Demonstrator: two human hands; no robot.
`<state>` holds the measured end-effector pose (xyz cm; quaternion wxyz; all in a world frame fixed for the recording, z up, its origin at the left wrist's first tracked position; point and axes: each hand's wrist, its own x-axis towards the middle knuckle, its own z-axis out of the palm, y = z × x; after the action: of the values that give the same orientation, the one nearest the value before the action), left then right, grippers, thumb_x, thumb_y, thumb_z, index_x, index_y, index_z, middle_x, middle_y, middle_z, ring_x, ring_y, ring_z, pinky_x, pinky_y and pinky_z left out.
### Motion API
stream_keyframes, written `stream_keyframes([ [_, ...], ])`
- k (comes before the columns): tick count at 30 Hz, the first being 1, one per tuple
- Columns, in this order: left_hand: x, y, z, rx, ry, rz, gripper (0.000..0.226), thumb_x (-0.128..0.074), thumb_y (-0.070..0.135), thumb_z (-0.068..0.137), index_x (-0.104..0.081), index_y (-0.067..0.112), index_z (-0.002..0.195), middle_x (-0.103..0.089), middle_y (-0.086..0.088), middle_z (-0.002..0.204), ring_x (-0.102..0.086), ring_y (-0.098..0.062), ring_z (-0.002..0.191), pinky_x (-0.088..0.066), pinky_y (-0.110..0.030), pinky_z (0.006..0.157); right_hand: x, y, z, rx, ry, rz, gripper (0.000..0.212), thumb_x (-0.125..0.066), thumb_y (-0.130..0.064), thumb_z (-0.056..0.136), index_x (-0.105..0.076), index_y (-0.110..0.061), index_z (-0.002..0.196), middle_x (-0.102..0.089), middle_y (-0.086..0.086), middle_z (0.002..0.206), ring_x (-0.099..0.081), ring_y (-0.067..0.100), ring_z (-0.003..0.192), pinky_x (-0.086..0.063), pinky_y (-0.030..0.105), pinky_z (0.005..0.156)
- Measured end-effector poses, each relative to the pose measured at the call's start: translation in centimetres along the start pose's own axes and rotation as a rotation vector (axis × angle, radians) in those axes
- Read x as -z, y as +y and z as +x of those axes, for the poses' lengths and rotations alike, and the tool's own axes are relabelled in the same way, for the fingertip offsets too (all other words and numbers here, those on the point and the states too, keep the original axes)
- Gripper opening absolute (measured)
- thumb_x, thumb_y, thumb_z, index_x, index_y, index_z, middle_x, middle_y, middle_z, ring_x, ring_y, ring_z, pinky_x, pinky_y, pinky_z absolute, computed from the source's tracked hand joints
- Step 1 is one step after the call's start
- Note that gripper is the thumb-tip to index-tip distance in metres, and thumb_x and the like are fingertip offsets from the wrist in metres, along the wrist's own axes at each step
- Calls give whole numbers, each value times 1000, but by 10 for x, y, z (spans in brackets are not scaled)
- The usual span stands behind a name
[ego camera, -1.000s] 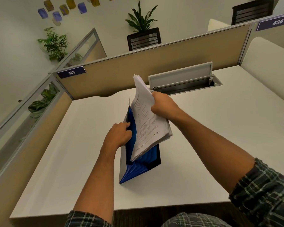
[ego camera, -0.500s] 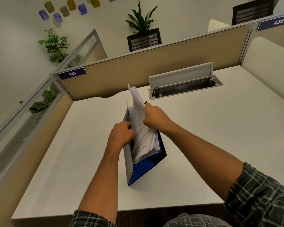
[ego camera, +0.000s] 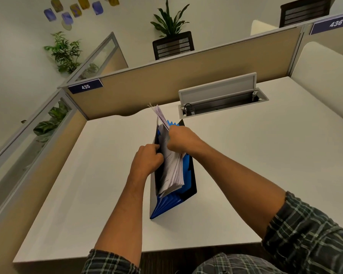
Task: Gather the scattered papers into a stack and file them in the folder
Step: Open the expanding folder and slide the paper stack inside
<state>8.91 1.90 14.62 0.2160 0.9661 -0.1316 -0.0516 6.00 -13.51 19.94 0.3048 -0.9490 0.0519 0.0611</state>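
Note:
A blue accordion folder (ego camera: 187, 186) with a dark cover stands open on its edge in the middle of the white desk (ego camera: 99, 184). A thick stack of white printed papers (ego camera: 173, 169) sits partly inside one of its pockets, its top corner sticking up past the folder's far end. My right hand (ego camera: 181, 139) is closed around the upper part of the stack. My left hand (ego camera: 147, 159) grips the folder's near left flap, holding the pocket apart. The stack's lower edge is hidden inside the folder.
An open cable tray with a raised grey lid (ego camera: 218, 89) is set into the desk behind the folder. Beige partition walls (ego camera: 186, 76) close the desk at the back and left. The desk's front edge (ego camera: 166, 248) runs near my sleeves.
My right hand has pushed the paper stack down and deeper into the folder. The stack now stands more upright, and the folder has shifted slightly right on the desk.

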Motion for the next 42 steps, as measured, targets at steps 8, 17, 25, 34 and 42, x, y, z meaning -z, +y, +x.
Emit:
stream_keyframes([
  [8, 3, -10, 5, 28, 67, -70, 39, -58, 17, 93, -67, 17, 131, -73, -6, 121, -65, -10, 72, -53, -25, 67, 21, 20, -3, -149, -129, 379, 43, -57, -6, 101, -41, -2, 141, -60, 23, 119, -71, 25, 74, -63, 30, 64],
  [17, 2, -3, 0, -16, 21, -26, 55, -53, 14, 89, -58, 20, 143, -74, -14, 115, -69, -26, 79, -55, -33, 69, -13, 21, 13, -187, -160, 255, 11, -54, -10, 97, -46, -5, 103, -65, 12, 61, -67, 17, 37, -49, 22, 34],
  [25, 1, 12, 5, -122, -55, -38, 40, -52, 13, 88, -74, 21, 120, -74, -3, 83, -58, -8, 57, -39, -17, 52, -38, 22, 26, -173, 15, 268, 14, -61, -17, 93, -49, -13, 89, -56, 3, 70, -61, 15, 53, -52, 26, 47],
  [34, -5, 4, 9, 2, -14, -80, 42, -58, 20, 96, -62, 19, 138, -73, -4, 117, -65, -14, 70, -62, -34, 79, -37, 44, 18, -113, 170, 194, 38, -66, -14, 94, -50, -7, 127, -63, 15, 122, -59, 25, 92, -55, 34, 77],
  [42, 2, 26, 8, -106, 16, -126, 39, -53, 9, 82, -77, 21, 111, -77, -1, 87, -67, -11, 66, -59, -32, 64, -16, 19, 19, -12, 323, 106, 22, -73, -17, 89, -58, -13, 104, -56, 3, 89, -55, 17, 79, -47, 29, 71],
])
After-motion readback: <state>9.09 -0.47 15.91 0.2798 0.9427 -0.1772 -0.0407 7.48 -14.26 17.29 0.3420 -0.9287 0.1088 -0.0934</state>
